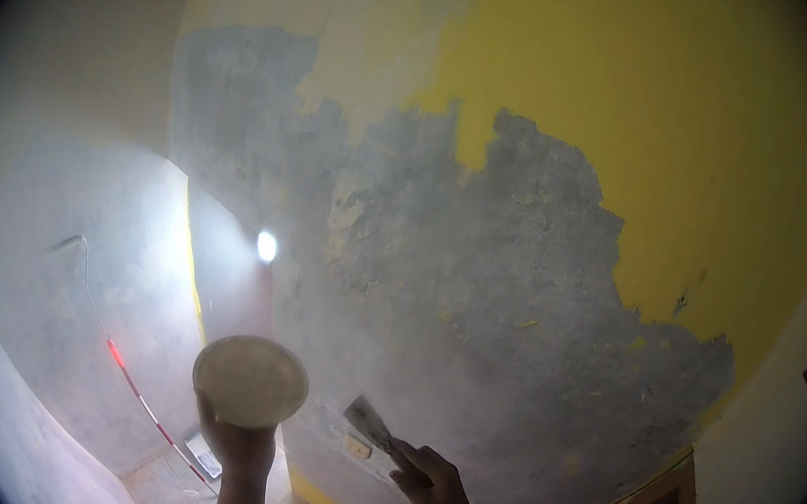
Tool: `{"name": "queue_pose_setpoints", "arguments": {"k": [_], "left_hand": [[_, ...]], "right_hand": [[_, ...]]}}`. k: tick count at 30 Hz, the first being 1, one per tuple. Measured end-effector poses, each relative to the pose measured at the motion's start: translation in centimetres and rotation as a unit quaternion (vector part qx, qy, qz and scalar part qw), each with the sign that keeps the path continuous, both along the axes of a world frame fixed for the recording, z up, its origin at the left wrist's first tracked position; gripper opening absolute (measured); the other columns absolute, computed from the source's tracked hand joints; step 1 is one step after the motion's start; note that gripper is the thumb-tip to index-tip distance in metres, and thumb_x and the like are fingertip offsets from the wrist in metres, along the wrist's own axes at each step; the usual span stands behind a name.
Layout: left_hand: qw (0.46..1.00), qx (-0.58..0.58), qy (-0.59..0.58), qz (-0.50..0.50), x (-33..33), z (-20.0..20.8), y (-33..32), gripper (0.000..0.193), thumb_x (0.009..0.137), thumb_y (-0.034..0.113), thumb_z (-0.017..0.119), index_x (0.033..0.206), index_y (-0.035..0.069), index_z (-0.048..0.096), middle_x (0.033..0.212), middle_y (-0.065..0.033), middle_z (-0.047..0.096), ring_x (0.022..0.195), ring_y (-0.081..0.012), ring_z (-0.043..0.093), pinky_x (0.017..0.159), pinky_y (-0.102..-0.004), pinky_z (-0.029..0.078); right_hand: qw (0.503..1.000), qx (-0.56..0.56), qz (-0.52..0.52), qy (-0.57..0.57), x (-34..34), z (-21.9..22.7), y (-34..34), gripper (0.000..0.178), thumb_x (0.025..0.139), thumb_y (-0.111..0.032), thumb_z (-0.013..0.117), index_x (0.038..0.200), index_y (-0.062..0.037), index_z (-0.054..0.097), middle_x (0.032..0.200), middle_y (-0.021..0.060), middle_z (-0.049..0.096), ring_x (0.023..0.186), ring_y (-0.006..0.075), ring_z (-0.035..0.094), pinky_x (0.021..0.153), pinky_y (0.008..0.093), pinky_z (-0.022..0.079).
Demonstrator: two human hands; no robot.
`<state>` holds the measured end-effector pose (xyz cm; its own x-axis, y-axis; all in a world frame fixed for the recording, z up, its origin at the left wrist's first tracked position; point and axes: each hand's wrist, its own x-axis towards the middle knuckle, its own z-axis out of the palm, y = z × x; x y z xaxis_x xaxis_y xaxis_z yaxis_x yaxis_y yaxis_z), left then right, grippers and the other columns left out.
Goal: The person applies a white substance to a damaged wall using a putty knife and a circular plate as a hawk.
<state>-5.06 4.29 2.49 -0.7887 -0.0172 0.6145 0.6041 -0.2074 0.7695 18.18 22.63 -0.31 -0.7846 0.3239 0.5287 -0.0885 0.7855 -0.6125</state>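
the left hand (pixel 244 446) holds a round bowl (pixel 251 383) up from below, wrist upright, its fingers mostly hidden behind the bowl, so how far they are spread i cannot tell. whether the face showing is the inside or the underside is also hard to tell. to its right and slightly lower, the right hand (pixel 440 488) has its fingers closed around the handle of a putty knife (pixel 370 421). the knife's long axis slants from the grip toward the upper left, so the free end of the blade is aimed at the bowl's right side, near it but apart, with a strip of wall showing between. that gap seems to be the relation that matters: blade and bowl come together sideways, while the wall lies ahead of both, and the right hand is the one whose tool is ready to cross either way. whether the blade touches the wall cannot be told.

beyond, a small wall box (pixel 358 447) shows just below the blade. the wall rises behind in a ragged grey patch (pixel 483 262), with yellow paint (pixel 656 162) above and to the right. off to the left, a roller pole (pixel 137 391) leans, and a bright light (pixel 267 246) glares above the bowl.
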Motion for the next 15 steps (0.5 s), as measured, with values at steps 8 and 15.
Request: {"name": "queue_pose_setpoints", "arguments": {"k": [8,15], "left_hand": [[0.823,0.274,-0.295,-0.401,0.4,-10.4,-1.8,0.075,0.106,0.064,0.032,0.157,0.009,0.04,0.158,-0.0185,0.045,0.144,-0.0423,0.045,0.115,-0.0668,0.039],[0.829,0.259,-0.419,-0.265,4.7,-7.2,-6.0,0.077,0.108,0.059,0.036,0.159,0.001,0.033,0.159,-0.0264,0.039,0.146,-0.0478,0.038,0.12,-0.0687,0.033]], "right_hand": [[0.928,-0.367,0.034,-0.048,2.5,-5.5,-1.7,0.039,0.104,-0.013,0.064,0.139,-0.0042,0.048,0.099,0.0087,0.07,0.064,0.0114,0.057,0.059,0.0269,0.05],[0.835,-0.546,0.054,-0.032,3.7,-7.9,-2.8,0.025,0.112,-0.021,0.051,0.131,-0.005,0.048,0.1,0.0133,0.069,0.061,0.0115,0.054,0.055,0.0283,0.048]]}}
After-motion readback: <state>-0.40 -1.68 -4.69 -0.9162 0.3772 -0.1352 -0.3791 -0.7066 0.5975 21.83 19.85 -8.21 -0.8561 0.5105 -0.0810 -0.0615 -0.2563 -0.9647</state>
